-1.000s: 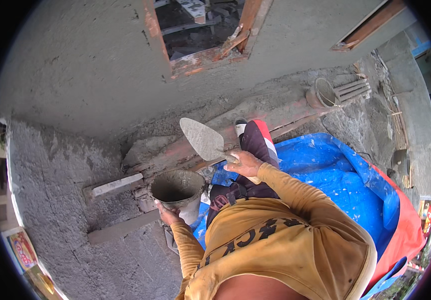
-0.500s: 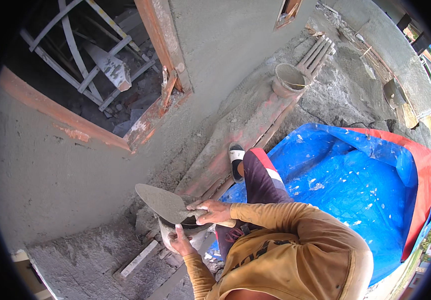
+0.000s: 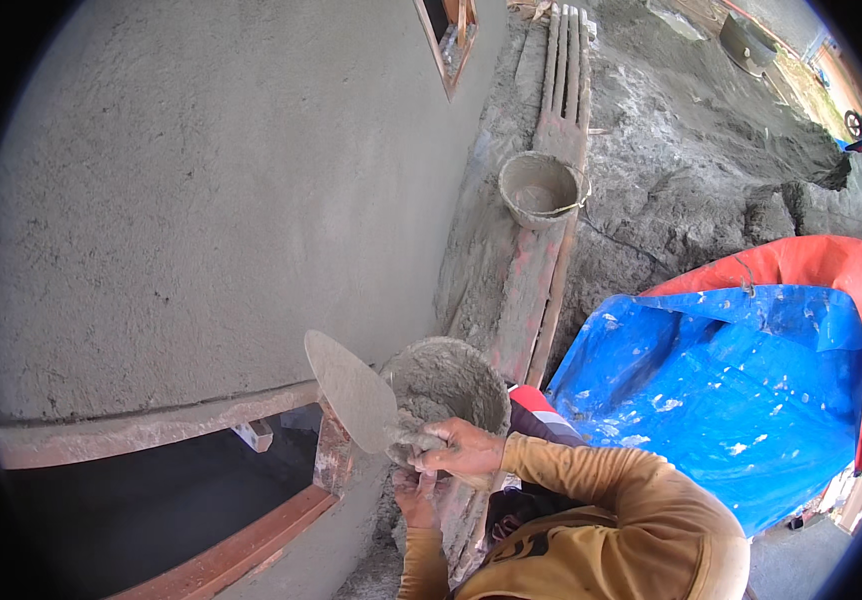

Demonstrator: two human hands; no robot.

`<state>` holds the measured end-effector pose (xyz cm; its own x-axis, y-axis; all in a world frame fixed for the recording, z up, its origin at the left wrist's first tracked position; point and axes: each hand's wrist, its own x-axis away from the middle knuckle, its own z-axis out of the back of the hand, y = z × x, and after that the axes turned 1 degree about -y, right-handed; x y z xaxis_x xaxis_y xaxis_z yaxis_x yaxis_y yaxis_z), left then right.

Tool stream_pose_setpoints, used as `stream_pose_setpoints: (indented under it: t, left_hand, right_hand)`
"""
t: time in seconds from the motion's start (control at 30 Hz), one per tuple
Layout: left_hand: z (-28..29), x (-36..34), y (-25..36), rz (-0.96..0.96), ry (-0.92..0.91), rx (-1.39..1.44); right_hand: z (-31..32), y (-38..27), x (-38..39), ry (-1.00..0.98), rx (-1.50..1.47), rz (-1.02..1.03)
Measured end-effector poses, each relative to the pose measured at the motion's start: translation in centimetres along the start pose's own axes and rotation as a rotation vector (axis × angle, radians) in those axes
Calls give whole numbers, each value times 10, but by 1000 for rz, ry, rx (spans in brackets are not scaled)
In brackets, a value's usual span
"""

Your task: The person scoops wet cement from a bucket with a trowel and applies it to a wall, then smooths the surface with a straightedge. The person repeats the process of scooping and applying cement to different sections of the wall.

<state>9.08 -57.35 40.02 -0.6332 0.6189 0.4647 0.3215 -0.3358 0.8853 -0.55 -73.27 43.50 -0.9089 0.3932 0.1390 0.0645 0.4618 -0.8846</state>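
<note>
The right hand (image 3: 463,447) is closed tight round the handle of a pointed plastering trowel (image 3: 351,390), whose grey blade tilts up and to the left, its heel at the rim of a mortar-caked bucket (image 3: 448,383). The left hand (image 3: 417,497) is cupped under the bucket's lower side, fingers curled against it and bearing it up near the chest; how far those fingers wrap round cannot be seen, since the bucket hides them. The bucket holds wet grey mortar, and the blade looks almost bare, with only a smear near the handle. Directly ahead stands a freshly rendered grey wall (image 3: 201,200), and below it runs the reddish wooden frame (image 3: 151,430) of a window opening. By the look of it, the step in hand is loading the trowel: the blade is poised at the bucket's mouth, not yet carrying a charge. The next move would call for dipping the tip into the mortar, scooping a load and turning the wrist toward the wall without tipping the bucket. Further off a second bucket (image 3: 541,188) sits on mortar-splashed planks (image 3: 536,290), and a blue tarpaulin (image 3: 721,390) lies to the right with a red sheet (image 3: 811,262) beyond it.
</note>
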Motion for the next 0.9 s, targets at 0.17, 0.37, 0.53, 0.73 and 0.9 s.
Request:
stream_pose_setpoints:
  t: [0.17, 0.37, 0.53, 0.73, 0.9]
  left_hand:
    - [-49, -57, 59, 253, -103, 69]
    - [-99, -113, 109, 420, -383, -159]
    - [-147, -163, 151, 74, -489, -701]
    - [-136, -300, 108, 206, -360, -1018]
    - [-115, -352, 93, 419, -200, -1142]
  right_hand:
    - [56, -99, 9, 442, 33, 51]
    - [109, -183, 65, 850, -5, -12]
    - [126, -234, 103, 1091, 51, 27]
    - [216, -255, 140, 1468, -97, 255]
    - [305, -279, 162, 1756, -4, 224]
